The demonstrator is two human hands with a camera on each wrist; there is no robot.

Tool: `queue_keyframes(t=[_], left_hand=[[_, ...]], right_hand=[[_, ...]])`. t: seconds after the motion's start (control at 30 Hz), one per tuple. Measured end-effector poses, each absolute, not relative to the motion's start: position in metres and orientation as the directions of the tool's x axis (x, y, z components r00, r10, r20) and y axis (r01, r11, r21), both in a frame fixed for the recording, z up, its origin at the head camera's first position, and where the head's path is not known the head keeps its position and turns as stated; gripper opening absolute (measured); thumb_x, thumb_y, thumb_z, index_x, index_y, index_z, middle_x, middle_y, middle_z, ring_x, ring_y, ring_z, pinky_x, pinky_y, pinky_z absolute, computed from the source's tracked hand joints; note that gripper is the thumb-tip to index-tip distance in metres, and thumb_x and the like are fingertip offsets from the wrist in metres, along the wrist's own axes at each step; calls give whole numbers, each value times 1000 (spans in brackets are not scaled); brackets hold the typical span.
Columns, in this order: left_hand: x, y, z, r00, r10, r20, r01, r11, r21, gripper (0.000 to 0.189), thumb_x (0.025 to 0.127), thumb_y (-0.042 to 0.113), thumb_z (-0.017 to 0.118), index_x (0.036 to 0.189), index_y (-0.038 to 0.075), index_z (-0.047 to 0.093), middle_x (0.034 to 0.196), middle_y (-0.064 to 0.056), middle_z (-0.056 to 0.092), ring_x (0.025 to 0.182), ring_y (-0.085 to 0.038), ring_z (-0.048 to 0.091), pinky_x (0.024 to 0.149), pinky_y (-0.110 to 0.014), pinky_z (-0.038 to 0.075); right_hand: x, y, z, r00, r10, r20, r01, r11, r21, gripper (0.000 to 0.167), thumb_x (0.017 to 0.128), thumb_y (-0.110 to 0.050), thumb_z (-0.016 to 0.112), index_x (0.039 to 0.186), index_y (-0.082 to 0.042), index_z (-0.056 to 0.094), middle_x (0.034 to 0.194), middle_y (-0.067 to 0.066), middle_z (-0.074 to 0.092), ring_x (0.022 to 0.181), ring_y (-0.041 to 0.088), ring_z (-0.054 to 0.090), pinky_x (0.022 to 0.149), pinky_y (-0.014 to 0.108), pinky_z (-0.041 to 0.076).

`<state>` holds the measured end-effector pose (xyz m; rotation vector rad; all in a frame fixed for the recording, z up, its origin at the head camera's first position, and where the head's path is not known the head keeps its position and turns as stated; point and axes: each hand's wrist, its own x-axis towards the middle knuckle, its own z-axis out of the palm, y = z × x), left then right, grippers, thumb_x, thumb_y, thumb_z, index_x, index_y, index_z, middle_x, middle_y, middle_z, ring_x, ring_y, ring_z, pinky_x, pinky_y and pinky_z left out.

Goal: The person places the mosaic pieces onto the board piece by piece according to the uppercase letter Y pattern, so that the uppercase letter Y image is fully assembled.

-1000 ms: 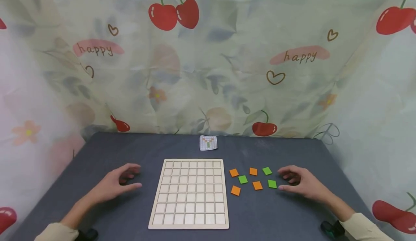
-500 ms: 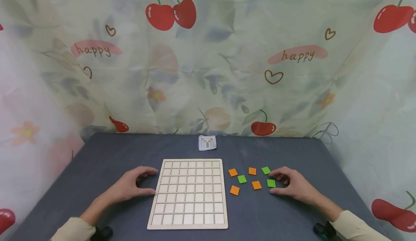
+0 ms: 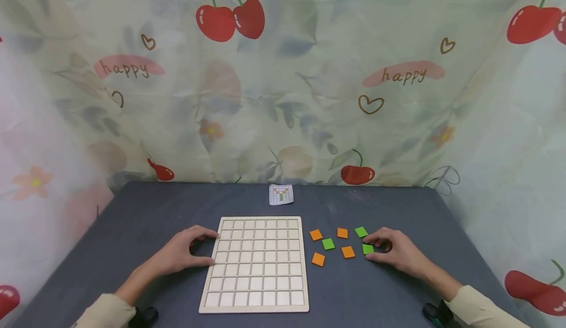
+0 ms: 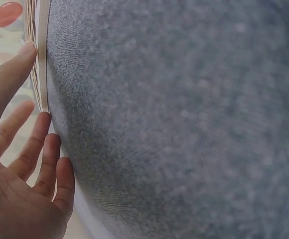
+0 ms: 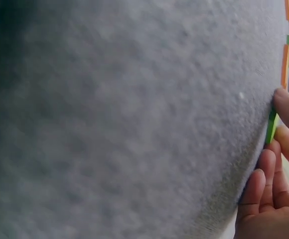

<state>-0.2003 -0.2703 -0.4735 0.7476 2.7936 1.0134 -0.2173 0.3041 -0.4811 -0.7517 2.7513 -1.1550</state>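
Bracketing a square green tile [image 3: 368, 249] now with thumb and forefinger of the right hand [image 3: 395, 250], flat on the counter [image 3: 353, 291], with no long axis to follow; cannot tell whether pinched or merely touched. Well away from the left hand [image 3: 182, 252], open and relaxed against the facing edge of the gridded board [image 3: 255, 257]. Between the hands, nearer the right: four scattered orange tiles [image 3: 348, 252] and a second green tile [image 3: 328, 244], across the path to the board. Just beyond the right hand, a third green tile [image 3: 361, 232]; past both hands, a small grid-printed card [image 3: 281, 195].
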Motion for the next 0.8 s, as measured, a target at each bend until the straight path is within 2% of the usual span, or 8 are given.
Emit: queue_keyframes(t=[0.27, 0.8], left_hand=[[-202, -267, -474, -869, 487, 94, 437, 663, 607, 60, 82, 46, 85, 130, 14, 66, 124, -2, 61, 110, -27, 58, 90, -52, 48], [-202, -265, -471, -866, 494, 80, 433, 659, 615, 59, 83, 43, 85, 129, 12, 67, 126, -4, 59, 110, -28, 57, 94, -55, 43]], right_hand=[[-219, 306, -477, -877, -476, 68, -384, 607, -696, 34, 86, -28, 84, 114, -10, 75, 104, -1, 65, 87, 13, 58, 72, 29, 49], [-221, 309, -476, -850, -523, 53, -400, 578, -712, 25, 89, -23, 82, 109, -11, 75, 97, 0, 64, 81, 13, 58, 70, 29, 49]])
